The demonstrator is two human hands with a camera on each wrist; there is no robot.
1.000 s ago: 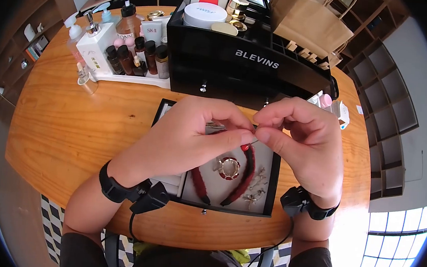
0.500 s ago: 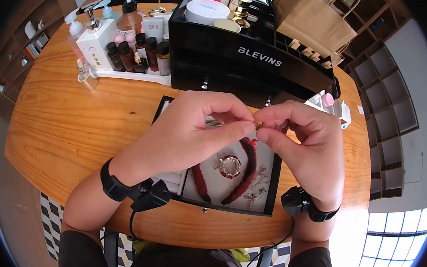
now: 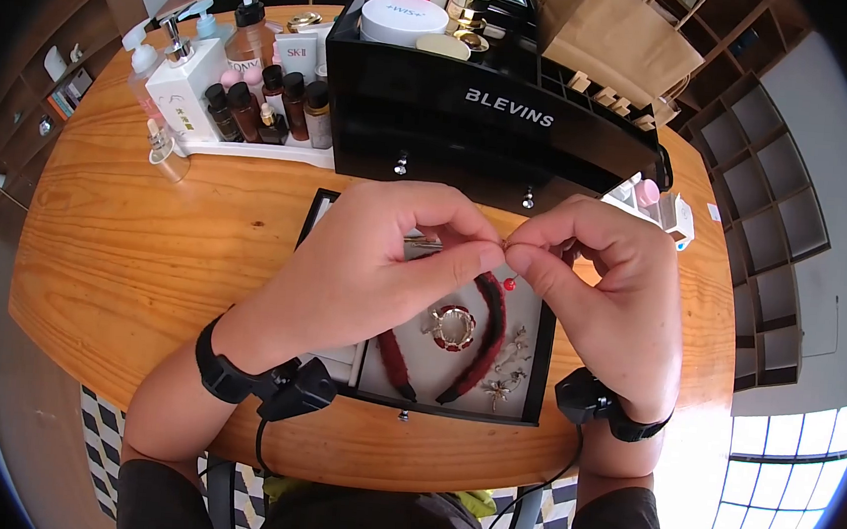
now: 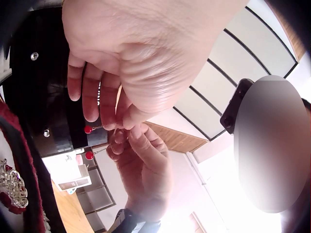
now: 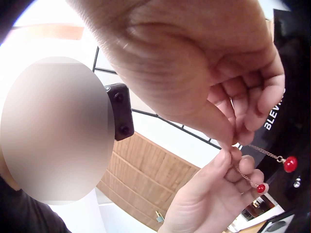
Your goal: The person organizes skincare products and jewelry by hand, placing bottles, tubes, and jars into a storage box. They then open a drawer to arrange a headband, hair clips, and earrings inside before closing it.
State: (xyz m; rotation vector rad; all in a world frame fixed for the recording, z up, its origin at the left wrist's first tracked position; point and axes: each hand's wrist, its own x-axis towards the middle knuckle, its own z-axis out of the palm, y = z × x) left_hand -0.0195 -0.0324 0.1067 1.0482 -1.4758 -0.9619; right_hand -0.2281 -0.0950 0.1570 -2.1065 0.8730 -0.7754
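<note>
Above an open tray drawer (image 3: 537,373), my left hand (image 3: 373,271) and right hand (image 3: 609,304) meet, each pinching a tiny piece of jewellery between thumb and index finger. The fingertips mostly hide that piece. Thin chains dangle from it, with a red bead (image 3: 509,284) below the fingers in the head view. Two red beads show in the wrist views, one larger (image 5: 290,164) and one smaller (image 5: 261,188). Beneath the hands lie a dark red fuzzy headband (image 3: 486,354), a silver and red ring-shaped ornament (image 3: 452,327) and silver branching jewellery (image 3: 500,386).
A black BLEVINS box (image 3: 455,118) stands behind the drawer, with a white round container (image 3: 403,20) and paper bags (image 3: 615,46) on top. Dark bottles (image 3: 294,110) and a white pump bottle (image 3: 186,97) are at the left. A small white box (image 3: 681,220) sits at the right.
The dangling red bead has shifted slightly right over the headband. A bit of gold seen between the fingertips half a second ago is now mostly covered. Both hands stay nearly in place.
</note>
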